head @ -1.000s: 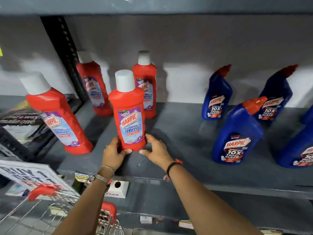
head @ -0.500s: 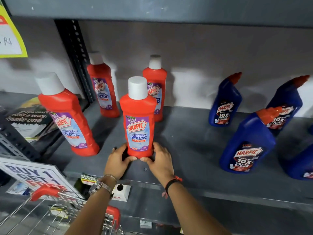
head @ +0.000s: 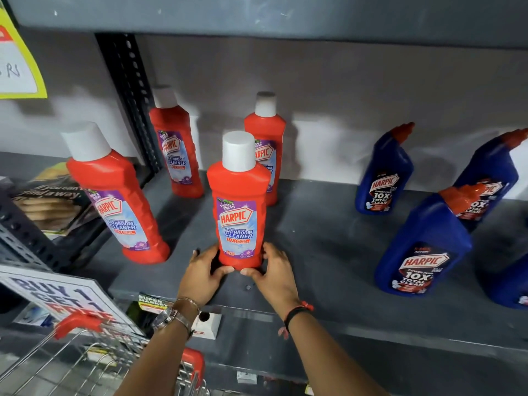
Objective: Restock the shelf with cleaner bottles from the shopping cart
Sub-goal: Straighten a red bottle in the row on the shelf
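A red Harpic bathroom cleaner bottle [head: 239, 201] with a white cap stands upright near the front of the grey shelf [head: 328, 247]. My left hand [head: 203, 274] cups its base from the left and my right hand [head: 275, 274] from the right, thumbs touching the bottom edge. Three more red bottles stand on the shelf: one at front left [head: 114, 195], one at back left [head: 175, 150], one behind the held bottle [head: 270, 130]. The wire shopping cart [head: 85, 361] with red handle grips sits at the lower left.
Several blue Harpic bottles stand to the right, the nearest [head: 425, 247] at the front. A black perforated upright [head: 128, 90] rises behind the red bottles. A "Buy 1 Get 1" sign [head: 57, 298] and a yellow price tag [head: 17, 58] hang at left. The shelf above [head: 257, 15] is close overhead.
Both hands closed in around the bottle's base and turned its label to face me squarely. The view moved closer and shifted slightly.
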Tool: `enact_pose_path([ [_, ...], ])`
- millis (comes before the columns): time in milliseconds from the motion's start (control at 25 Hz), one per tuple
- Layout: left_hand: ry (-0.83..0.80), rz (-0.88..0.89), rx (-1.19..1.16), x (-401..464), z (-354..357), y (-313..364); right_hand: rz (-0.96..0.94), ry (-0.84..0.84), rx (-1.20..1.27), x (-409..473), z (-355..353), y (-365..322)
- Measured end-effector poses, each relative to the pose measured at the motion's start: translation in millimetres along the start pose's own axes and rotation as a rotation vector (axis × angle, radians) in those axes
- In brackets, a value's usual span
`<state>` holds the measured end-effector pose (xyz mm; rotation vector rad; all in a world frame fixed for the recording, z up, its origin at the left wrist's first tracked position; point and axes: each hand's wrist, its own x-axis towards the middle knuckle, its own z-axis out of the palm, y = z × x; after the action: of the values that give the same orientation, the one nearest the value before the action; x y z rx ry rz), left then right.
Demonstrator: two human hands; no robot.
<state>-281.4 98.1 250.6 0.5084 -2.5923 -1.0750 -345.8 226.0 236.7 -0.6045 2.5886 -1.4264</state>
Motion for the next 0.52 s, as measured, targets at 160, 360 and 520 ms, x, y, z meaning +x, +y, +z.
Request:
enact_pose_path([
  [160, -0.011, 0.001, 0.01, 0.9, 0.7, -1.0, 0.007, -0.007, -0.005, 0.8, 0.7, -0.3],
  [360, -0.014, 0.003, -0.006, 0.7, 0.5, -2.4, 0.003, -0.024, -0.026, -0.8, 0.6, -0.9],
  [520, -0.028, 0.001, -0.003, 2.7, 1.2, -5.2, 0.016, -0.029, -0.015, -0.7, 0.4, -2.0],
])
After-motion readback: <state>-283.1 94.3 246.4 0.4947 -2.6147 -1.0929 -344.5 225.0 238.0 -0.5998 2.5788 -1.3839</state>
